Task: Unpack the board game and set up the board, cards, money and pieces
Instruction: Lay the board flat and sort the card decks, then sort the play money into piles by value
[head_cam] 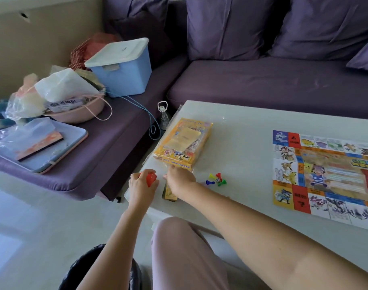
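Lying flat near the white table's [241, 130] left end, yellow game box [183, 143]; coloured pawns [216, 180] near its front corner, board [325, 174] spread well right. Left hand [140, 185] gripping a red plastic piece [151, 179]; right hand [180, 178] at the box's near edge, over a gold pack [169, 194], grip impossible to tell. Purple sofa [262, 84] behind, blue storage bin [122, 78] on it.

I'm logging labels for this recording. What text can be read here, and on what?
"花椒粉": white packet in the pink basket.
"?": two red squares on the board.
Print on the yellow box and the rest of the board: too blurred to read.
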`<state>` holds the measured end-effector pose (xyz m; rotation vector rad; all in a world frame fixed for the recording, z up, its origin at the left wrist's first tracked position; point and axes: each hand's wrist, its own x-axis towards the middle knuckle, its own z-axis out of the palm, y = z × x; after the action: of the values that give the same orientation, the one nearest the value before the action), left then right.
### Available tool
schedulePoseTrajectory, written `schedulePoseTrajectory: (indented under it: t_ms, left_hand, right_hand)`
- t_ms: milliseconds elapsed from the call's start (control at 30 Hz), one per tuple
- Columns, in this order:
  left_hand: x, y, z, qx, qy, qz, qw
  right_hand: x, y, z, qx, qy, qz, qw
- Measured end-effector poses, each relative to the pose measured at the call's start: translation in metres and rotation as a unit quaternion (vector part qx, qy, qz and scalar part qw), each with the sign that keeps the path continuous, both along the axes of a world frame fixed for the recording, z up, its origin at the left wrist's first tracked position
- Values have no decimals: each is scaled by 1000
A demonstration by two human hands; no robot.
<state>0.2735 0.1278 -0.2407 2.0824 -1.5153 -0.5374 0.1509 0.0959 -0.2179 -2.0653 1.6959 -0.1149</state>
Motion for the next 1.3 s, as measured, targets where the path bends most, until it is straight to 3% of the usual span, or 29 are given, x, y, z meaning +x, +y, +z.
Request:
schedulePoseTrajectory:
  t_ms: [233,400,567,733,867,1033,1300]
  left_hand:
    - [-2,-3,1,21,-50,-9,998]
    - [-2,-9,10,69,-41,-5,997]
    - [-25,-3,32,-43,-20,24,999]
    - [-67,16,44,-90,-5,-128,988]
    - [-95,19,40,-84,-20,-253,964]
    - [-126,5,33,-43,-57,-347,935]
    - [-153,-17,23,17,-98,-376,921]
  right_hand:
    - [-20,8,18,-82,-8,11,997]
    - [-72,14,34,-129,-92,-13,987]
    - [-130,33,22,-153,-144,23,977]
    - [-164,71,-21,-96,-158,102,978]
    - [-168,90,-51,-154,-112,144,971]
    - [-162,96,-64,-223,-135,113,959]
    - [-168,85,-71,-323,-136,-17,936]
